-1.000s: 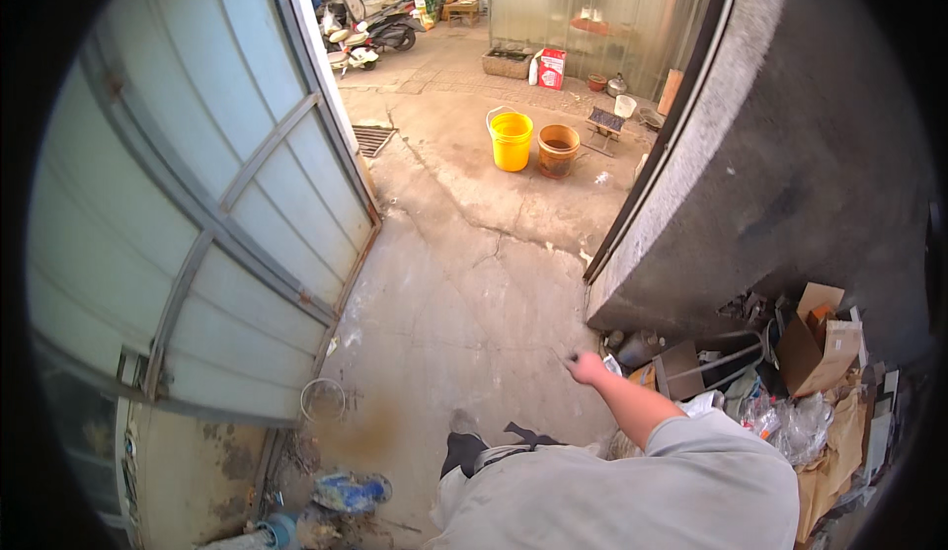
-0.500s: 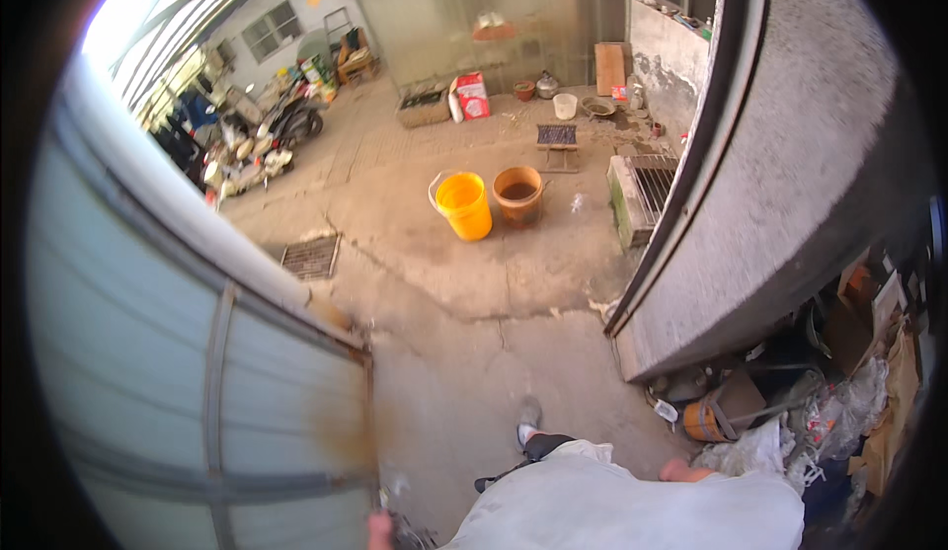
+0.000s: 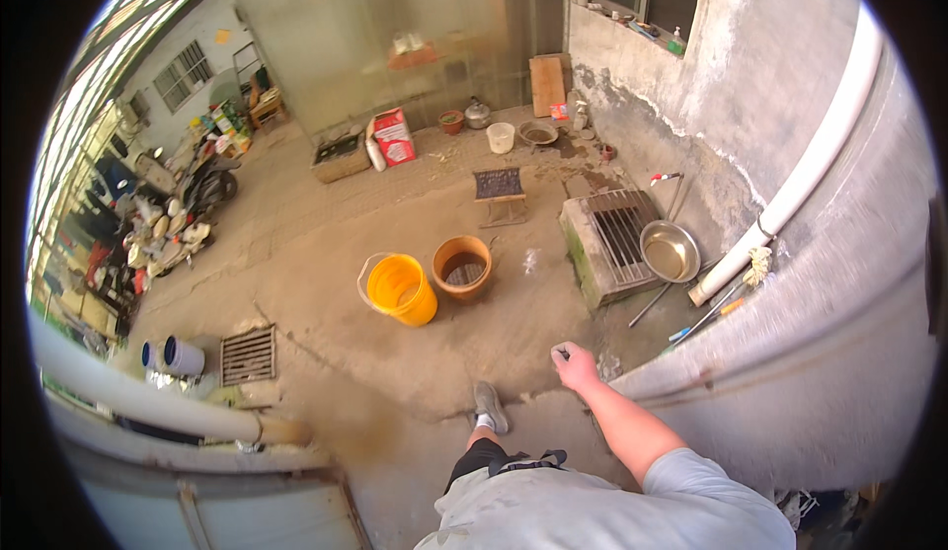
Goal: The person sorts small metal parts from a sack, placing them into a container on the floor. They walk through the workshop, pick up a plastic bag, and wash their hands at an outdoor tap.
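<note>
My right hand (image 3: 575,364) reaches forward at the end of a bare forearm, its fingers curled closed. A small dark spot shows at the fingertips, too small to name. Ahead and to the left of that hand, apart from it, a yellow bucket (image 3: 423,308) with a raised handle stands on the concrete floor. Right beside it is a brown-orange bucket (image 3: 472,289) with a dark inside. My left hand is out of view.
To the right, a raised block with a metal grate (image 3: 619,239) bears a steel basin (image 3: 671,252) at its edge. A low stool (image 3: 500,185) stands beyond the buckets. A floor drain (image 3: 249,355) lies left; a white pipe (image 3: 810,165) slants along the right wall.
I have stepped forward through the doorway, and the buckets appear nearer. My right arm has swung forward into view. My left hand, earlier by the door, has left the picture.
</note>
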The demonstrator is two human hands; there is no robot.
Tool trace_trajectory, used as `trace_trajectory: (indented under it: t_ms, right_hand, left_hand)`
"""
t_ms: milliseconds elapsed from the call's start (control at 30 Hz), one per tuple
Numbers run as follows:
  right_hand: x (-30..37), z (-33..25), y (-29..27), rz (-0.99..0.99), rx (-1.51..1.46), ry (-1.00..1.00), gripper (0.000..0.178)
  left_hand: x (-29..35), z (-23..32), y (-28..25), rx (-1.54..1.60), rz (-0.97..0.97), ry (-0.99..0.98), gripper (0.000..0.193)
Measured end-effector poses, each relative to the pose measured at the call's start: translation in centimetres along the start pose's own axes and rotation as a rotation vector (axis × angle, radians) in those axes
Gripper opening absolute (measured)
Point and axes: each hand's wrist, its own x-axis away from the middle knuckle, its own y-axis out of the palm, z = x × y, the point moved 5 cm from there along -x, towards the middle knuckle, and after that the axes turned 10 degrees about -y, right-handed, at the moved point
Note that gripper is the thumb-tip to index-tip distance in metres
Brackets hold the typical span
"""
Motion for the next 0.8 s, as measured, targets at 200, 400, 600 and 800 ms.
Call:
trace_trajectory:
  t_ms: [200, 400, 600, 800]
  right_hand:
    - [-8.3, 6.1, -5.1, 0.233, 0.282, 0.179, 0.02]
    - [-7.2, 13.7, -11.2, 0.454, 0.22, 0.393, 0.03]
    - [-4.2, 26.0, -14.1, 0.211, 0.424, 0.907, 0.038]
    - [-20.3, 37.2, -15.4, -0.316, 1.084, 0.572, 0.023]
  left_hand:
    - [-11.4, 16.8, -17.7, -0.842, 0.046, 0.162, 0.027]
    - [-9.4, 60.7, -38.1, -0.403, 0.625, 0.763, 0.039]
    - [2.1, 93.2, -41.5, 0.303, 0.257, 0.871, 0.045]
    - [1.2, 106.1, -36.4, 0.153, 0.201, 0.782, 0.044]
